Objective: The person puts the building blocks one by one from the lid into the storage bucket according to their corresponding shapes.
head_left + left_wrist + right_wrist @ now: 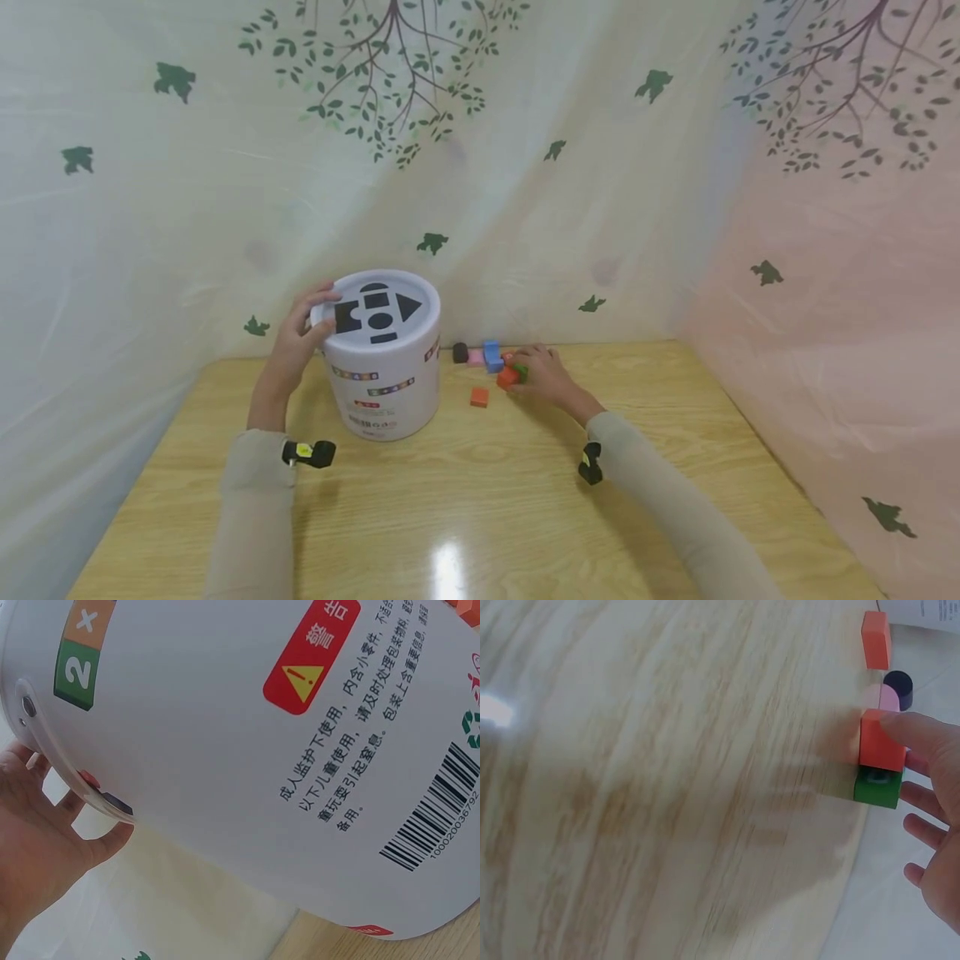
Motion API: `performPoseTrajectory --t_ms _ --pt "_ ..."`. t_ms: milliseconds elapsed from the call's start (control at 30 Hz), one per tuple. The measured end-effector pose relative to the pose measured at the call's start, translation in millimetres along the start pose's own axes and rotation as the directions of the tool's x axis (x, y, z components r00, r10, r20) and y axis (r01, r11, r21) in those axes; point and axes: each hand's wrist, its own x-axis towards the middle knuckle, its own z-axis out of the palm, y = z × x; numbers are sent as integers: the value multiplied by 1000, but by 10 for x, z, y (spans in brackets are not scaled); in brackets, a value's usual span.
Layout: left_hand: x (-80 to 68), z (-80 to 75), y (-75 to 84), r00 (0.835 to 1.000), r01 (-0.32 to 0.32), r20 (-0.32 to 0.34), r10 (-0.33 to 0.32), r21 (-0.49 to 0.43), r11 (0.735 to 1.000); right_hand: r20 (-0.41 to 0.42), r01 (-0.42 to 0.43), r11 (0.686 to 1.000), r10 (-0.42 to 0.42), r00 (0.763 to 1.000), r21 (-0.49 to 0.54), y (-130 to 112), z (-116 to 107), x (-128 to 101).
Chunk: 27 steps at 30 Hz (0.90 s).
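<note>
A white bucket [386, 375] with shape cut-outs in its lid [393, 325] stands upright on the table. My left hand [288, 358] grips the lid's left edge, thumb in front and fingers farther round the rim. To the right of the bucket, my right hand [551, 379] pinches an orange-red block [881, 742], with the thumb on its near face. A green block [877, 787] sits right beside that block, under the fingers in the head view. A blue block [492, 358] lies just left of the right hand. Some red shows behind the fingertips, partly hidden.
A pink block [476, 358] and a black block [460, 353] lie along the table's back edge by the bucket. A flat orange block [479, 397] lies nearer. The wooden table [525, 500] meets a hanging printed cloth [510, 208] at the back.
</note>
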Motion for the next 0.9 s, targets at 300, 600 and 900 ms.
performPoseTrajectory --t_ms 300,600,900 --pt "-5 -24 3 1000 -7 -1 7 -8 1000 -21 63 997 -62 998 34 -117 26 5" --pt "12 -5 -41 1000 -19 3 19 -5 1000 -30 68 998 -68 997 3 -114 30 -5" --pt "2 -19 -45 1000 -26 -2 26 -9 1000 13 79 997 -79 997 9 -93 34 12"
